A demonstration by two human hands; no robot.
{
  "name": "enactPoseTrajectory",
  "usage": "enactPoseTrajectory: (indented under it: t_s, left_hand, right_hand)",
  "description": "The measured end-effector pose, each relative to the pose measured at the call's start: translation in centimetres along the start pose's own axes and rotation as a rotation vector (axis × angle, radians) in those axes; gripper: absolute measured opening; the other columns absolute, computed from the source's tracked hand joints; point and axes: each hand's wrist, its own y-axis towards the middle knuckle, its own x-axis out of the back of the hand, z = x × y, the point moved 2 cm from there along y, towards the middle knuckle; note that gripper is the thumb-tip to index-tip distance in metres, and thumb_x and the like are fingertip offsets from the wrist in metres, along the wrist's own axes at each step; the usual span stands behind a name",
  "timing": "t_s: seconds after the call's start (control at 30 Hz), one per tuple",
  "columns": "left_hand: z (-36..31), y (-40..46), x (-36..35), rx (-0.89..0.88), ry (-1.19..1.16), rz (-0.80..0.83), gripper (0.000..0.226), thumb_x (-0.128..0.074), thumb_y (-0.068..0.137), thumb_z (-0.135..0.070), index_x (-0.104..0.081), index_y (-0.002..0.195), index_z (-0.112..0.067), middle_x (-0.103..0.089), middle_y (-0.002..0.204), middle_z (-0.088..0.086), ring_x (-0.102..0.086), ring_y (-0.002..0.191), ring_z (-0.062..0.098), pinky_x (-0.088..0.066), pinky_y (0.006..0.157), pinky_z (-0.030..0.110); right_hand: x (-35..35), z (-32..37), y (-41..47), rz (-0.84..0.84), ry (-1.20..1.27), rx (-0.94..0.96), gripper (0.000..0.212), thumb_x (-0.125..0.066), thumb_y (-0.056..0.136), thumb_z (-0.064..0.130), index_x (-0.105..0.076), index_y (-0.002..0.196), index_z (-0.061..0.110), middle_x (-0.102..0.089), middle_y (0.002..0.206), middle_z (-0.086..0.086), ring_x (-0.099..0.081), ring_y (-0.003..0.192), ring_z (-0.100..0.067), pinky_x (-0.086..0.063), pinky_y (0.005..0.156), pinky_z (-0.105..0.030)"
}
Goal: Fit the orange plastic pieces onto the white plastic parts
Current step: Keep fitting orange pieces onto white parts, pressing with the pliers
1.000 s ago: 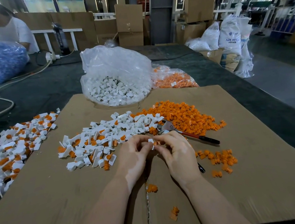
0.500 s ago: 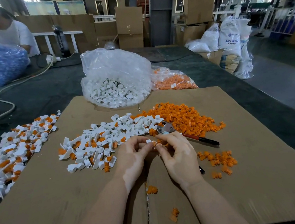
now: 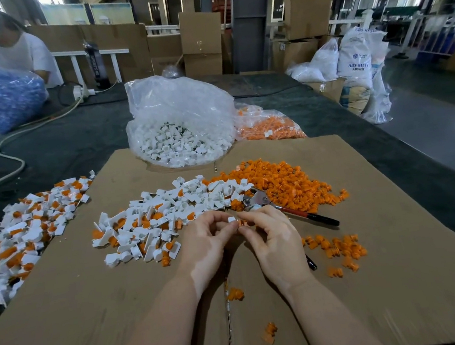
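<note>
Above the brown cardboard sheet [image 3: 377, 283], the left hand [image 3: 206, 246] pinches a small white plastic part [image 3: 231, 219]; the right hand [image 3: 275, 241] pinches a ribbed orange plastic piece [image 3: 242, 223] against it. Misalignment could jam or drop either.

Bare forearms [image 3: 158, 318], no sleeves.

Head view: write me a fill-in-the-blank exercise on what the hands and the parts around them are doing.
1. The left hand pinches a small ____ plastic part.
2. The right hand holds an ____ piece against that part.
3. The pliers lie on the ____ sheet beyond the right hand.
4. The clear bag at the sheet's far edge holds ____ parts.

Missing words: white; orange; cardboard; white
</note>
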Motion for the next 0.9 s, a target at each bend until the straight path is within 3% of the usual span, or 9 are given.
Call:
enactPoseTrajectory:
  t_s: [0.17,0.5,0.63,0.77,0.83,0.9]
  left_hand:
    - [0.2,0.1,0.0,-0.017,0.021,-0.009,0.006,-0.066,0.084,-0.021,-0.067,0.09,-0.02,-0.07,0.075,0.004,-0.064,0.073,0.011,-0.046,0.063,0.011]
    - [0.3,0.2,-0.1,0.001,-0.026,-0.004,0.011,-0.067,0.084,-0.019,-0.067,0.094,-0.015,-0.07,0.076,0.007,-0.065,0.075,0.014,-0.047,0.066,0.015]
    - [0.2,0.2,-0.1,0.005,-0.034,-0.023,0.006,-0.067,0.084,-0.017,-0.067,0.09,-0.016,-0.07,0.077,0.01,-0.065,0.072,0.015,-0.047,0.061,0.013]
    - [0.2,0.4,-0.3,0.055,-0.075,-0.064,0.01,-0.067,0.083,-0.016,-0.065,0.092,-0.012,-0.07,0.081,0.012,-0.066,0.073,0.014,-0.045,0.057,0.009]
    - [0.1,0.5,-0.4,0.058,-0.042,-0.078,0.011,-0.067,0.084,-0.018,-0.065,0.092,-0.012,-0.07,0.08,0.01,-0.064,0.071,0.009,-0.043,0.057,0.006]
    - [0.0,0.6,-0.4,0.057,-0.026,-0.087,0.007,-0.066,0.084,-0.02,-0.065,0.089,-0.015,-0.07,0.08,0.009,-0.06,0.065,0.001,-0.041,0.056,0.004]
  right_hand:
    - [0.1,0.1,0.0,-0.003,0.0,-0.003,0.02,-0.065,0.084,0.011,-0.07,0.103,0.014,-0.062,0.089,0.0,-0.056,0.089,-0.014,-0.048,0.081,-0.037]
    - [0.0,0.0,0.1,0.0,-0.006,0.004,0.018,-0.066,0.084,0.011,-0.07,0.102,0.013,-0.062,0.088,0.0,-0.056,0.088,-0.015,-0.048,0.08,-0.037]
    - [0.2,0.2,0.0,-0.059,-0.088,-0.003,0.022,-0.068,0.083,0.023,-0.069,0.104,0.016,-0.065,0.093,0.002,-0.058,0.095,-0.016,-0.043,0.087,-0.034]
    - [1.3,-0.9,0.4,-0.091,-0.409,-0.276,0.038,-0.053,0.091,0.038,-0.057,0.124,0.018,-0.058,0.122,0.0,-0.048,0.118,-0.018,-0.027,0.098,-0.037]
    - [1.8,-1.9,0.7,0.046,-0.619,-0.459,0.048,-0.04,0.094,0.048,-0.044,0.133,0.021,-0.048,0.134,0.001,-0.038,0.127,-0.018,-0.019,0.106,-0.042]
    - [2.2,-2.4,1.2,0.192,-0.719,-0.541,0.052,-0.039,0.091,0.053,-0.042,0.131,0.02,-0.044,0.136,-0.002,-0.033,0.13,-0.021,-0.011,0.11,-0.051]
